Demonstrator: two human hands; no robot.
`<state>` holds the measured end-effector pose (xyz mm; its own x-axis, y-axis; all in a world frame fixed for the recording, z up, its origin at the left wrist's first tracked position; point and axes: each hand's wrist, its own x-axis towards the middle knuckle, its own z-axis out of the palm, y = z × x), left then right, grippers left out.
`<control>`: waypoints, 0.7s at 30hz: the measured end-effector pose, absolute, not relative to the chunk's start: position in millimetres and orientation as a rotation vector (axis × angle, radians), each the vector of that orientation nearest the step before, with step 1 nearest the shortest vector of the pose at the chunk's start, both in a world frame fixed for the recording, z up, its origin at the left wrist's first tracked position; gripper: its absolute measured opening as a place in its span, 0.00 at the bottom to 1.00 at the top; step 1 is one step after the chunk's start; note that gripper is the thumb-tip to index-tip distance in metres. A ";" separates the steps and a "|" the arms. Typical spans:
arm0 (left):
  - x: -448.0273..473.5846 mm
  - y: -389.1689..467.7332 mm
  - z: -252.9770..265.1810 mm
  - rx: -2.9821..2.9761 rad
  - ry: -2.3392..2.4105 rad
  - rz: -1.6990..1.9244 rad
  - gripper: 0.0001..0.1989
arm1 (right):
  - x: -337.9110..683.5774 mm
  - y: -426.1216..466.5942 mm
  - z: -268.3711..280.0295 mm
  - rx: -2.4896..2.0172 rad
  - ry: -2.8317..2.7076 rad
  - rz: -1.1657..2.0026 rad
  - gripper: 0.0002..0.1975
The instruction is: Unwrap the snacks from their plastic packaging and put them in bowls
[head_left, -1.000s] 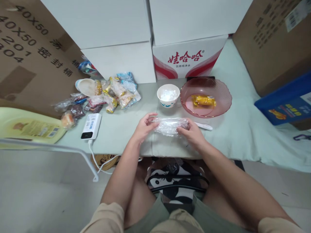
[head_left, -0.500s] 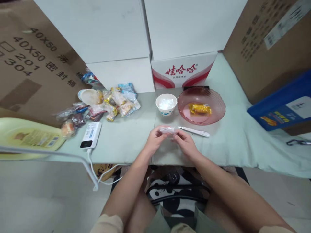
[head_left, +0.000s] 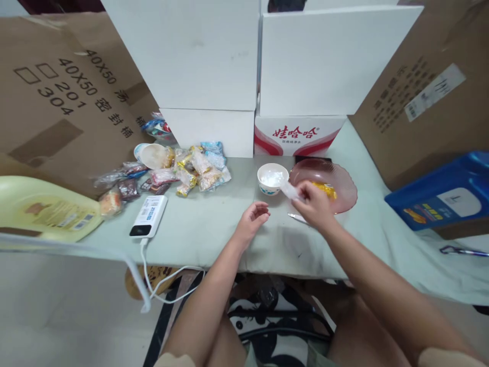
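Note:
My right hand point(head_left: 315, 204) pinches a translucent plastic wrapper point(head_left: 290, 190), which hangs beside the rim of a white paper cup point(head_left: 269, 190). White, clear-looking material point(head_left: 272, 177) fills the cup up to near its rim. My left hand point(head_left: 252, 220) is held over the cloth, in front of the cup, its fingers loosely curled and apart from the thumb with nothing between them. Behind my right hand stands a pink glass bowl point(head_left: 347, 186) with a yellow wrapped packet point(head_left: 329, 191) in it, partly hidden by the hand. A white-handled knife point(head_left: 297, 218) lies partly under that hand.
Several wrapped snacks point(head_left: 200, 165) lie heaped at the left, by a tipped paper cup point(head_left: 153, 156). Nearer are a white power bank point(head_left: 150, 214) with a cable and a yellow bottle point(head_left: 53, 209). White boxes point(head_left: 206, 132) stand behind; a blue jug point(head_left: 439, 199) is at right.
My hands have parted. The right one has carried the plastic wrapper forward and right toward the cup and bowl, while the left has let go of it. The camera view has shifted.

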<state>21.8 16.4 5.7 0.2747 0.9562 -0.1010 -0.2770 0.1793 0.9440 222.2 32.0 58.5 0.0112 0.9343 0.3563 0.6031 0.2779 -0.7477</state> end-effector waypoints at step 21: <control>-15.9 20.5 26.2 1.032 0.898 1.004 0.07 | 98.7 172.8 122.7 -2.104 -2.603 0.226 0.18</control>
